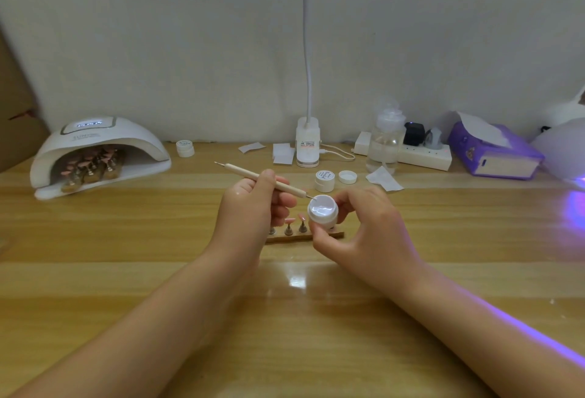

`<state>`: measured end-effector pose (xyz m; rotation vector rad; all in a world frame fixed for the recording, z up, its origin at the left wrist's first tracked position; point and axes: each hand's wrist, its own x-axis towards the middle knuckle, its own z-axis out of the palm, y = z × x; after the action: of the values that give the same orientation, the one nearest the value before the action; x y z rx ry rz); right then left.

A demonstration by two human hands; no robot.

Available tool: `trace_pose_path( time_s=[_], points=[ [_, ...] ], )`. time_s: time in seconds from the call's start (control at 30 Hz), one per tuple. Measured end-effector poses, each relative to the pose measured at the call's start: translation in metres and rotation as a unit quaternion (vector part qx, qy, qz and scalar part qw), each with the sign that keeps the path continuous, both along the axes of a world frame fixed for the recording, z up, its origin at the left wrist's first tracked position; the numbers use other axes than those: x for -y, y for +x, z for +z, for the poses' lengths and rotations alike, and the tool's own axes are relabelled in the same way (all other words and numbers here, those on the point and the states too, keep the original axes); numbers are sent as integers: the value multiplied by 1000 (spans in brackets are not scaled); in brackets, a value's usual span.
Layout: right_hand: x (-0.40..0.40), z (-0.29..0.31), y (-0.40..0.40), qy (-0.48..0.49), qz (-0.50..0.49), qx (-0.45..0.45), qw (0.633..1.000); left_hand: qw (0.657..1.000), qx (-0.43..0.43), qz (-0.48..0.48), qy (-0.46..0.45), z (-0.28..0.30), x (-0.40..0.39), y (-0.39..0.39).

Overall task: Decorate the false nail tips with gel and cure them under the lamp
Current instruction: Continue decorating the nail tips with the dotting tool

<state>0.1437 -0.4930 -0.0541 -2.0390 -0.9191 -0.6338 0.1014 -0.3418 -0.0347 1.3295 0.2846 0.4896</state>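
At the far left of the table (126, 271) sits a white curing lamp (98, 153), its display lit, with pink nail tips on stands (91, 165) inside its opening. A small closed jar (185, 148) stands just to its right by the wall. Near the middle, the left hand (253, 204) pinches a dotting pen (262, 179), whose fine metal tip reaches the rim of an open gel jar (323, 210). Below the jar, a wooden strip (304, 236) holds more pink nail tips (294, 222) upright on the table. The right hand (364, 226) grips the gel jar between thumb and curled fingers, tilted toward the camera. Behind stand a desk lamp base (307, 146), another jar (324, 180), a loose lid (347, 177), a clear bottle (386, 141), a power strip (421, 157) and a purple tissue box (493, 157).
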Motion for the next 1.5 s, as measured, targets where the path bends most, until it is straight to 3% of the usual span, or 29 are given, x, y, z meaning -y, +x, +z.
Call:
trace_pose_path(
  time_s=[0.97,1.17,1.37,1.5],
  points=[
    [1,1,0,-7,-6,-12,1000,999,31,5,2,5,2,-3],
    [2,2,1,-15,-10,-20,1000,987,102,15,127,14,5,-10],
    [2,2,1,-18,-9,-21,1000,947,118,51,293,13,11,-16],
    [2,2,2,-20,-9,-22,1000,927,143,71,339,10,13,-18]
  ],
)
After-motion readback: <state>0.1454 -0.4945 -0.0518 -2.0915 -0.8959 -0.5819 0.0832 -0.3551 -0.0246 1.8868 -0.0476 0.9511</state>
